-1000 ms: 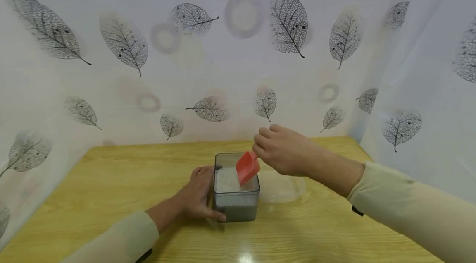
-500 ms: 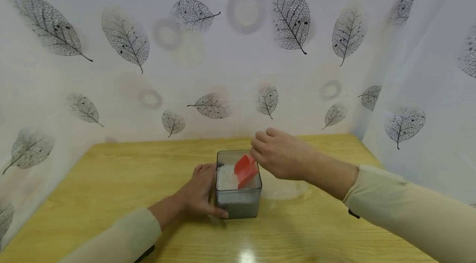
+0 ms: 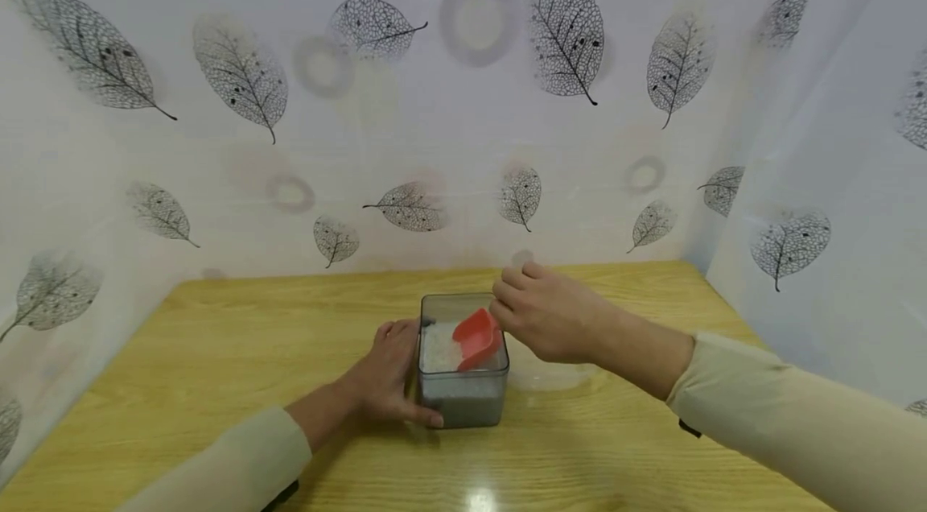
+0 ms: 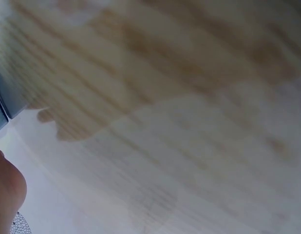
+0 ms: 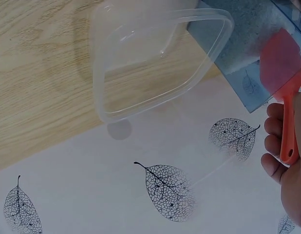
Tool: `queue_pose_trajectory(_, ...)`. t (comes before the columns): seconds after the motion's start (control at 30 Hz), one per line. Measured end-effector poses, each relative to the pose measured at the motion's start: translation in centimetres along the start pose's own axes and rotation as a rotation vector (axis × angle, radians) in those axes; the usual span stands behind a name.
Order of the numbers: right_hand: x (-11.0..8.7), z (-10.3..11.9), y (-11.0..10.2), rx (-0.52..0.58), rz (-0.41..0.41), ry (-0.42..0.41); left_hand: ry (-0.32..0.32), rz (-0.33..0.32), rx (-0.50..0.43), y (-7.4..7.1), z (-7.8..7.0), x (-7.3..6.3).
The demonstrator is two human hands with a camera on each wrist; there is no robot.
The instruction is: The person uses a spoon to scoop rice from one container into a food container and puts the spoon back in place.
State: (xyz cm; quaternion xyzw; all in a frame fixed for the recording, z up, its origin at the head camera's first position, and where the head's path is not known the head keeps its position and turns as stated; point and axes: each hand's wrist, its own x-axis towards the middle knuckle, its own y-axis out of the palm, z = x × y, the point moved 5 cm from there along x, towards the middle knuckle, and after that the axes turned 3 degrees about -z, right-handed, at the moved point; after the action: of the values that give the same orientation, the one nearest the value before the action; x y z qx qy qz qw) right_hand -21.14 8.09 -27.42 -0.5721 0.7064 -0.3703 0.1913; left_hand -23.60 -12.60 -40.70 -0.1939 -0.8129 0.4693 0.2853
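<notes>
A clear grey square container stands on the table, part-filled with white grains that look like rice. My left hand holds it from the left, thumb across the front corner and fingers along the side. With curled fingers my right hand grips the handle of a red scoop. The scoop's bowl is tilted inside the container, its front edge down at the grains. In the right wrist view, the red scoop shows through the container wall. Little of the left hand shows in the left wrist view.
Right of the container, partly under my right arm, a clear plastic tub sits on the wood-grain table. A white curtain printed with dark leaves surrounds the table at the back and sides.
The red scoop has come down further into the container and tipped flatter, and my right hand has sunk with it. My left hand keeps its hold on the container.
</notes>
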Motion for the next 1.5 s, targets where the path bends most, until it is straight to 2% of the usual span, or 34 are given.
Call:
queue_pose_trajectory(0.3,-0.3,0.6,0.7,0.054,-0.038,0.034,0.01,-0.006,0.009,0.1,0.1,0.1)
queue_pose_trajectory(0.63,-0.5,0.8,1.5,0.202,-0.027,0.135,0.013,-0.013,-0.013,-0.2,0.0,-0.1)
queue_pose_trajectory(0.87,-0.3,1.1,1.6,0.228,-0.022,0.137,-0.006,-0.001,-0.029,-0.1,0.0,-0.1)
queue_pose_trajectory(1.13,0.0,1.2,1.5,0.217,-0.008,0.15,0.009,-0.008,-0.045,-0.2,-0.2,-0.2)
queue_pose_trajectory(1.27,0.1,1.3,1.5,0.3,-0.013,0.177,0.011,-0.008,-0.047,-0.2,-0.3,-0.2)
queue_pose_trajectory(1.5,1.1,1.3,1.0,0.43,0.042,0.229,0.02,-0.014,-0.046,-0.2,-0.2,-0.2)
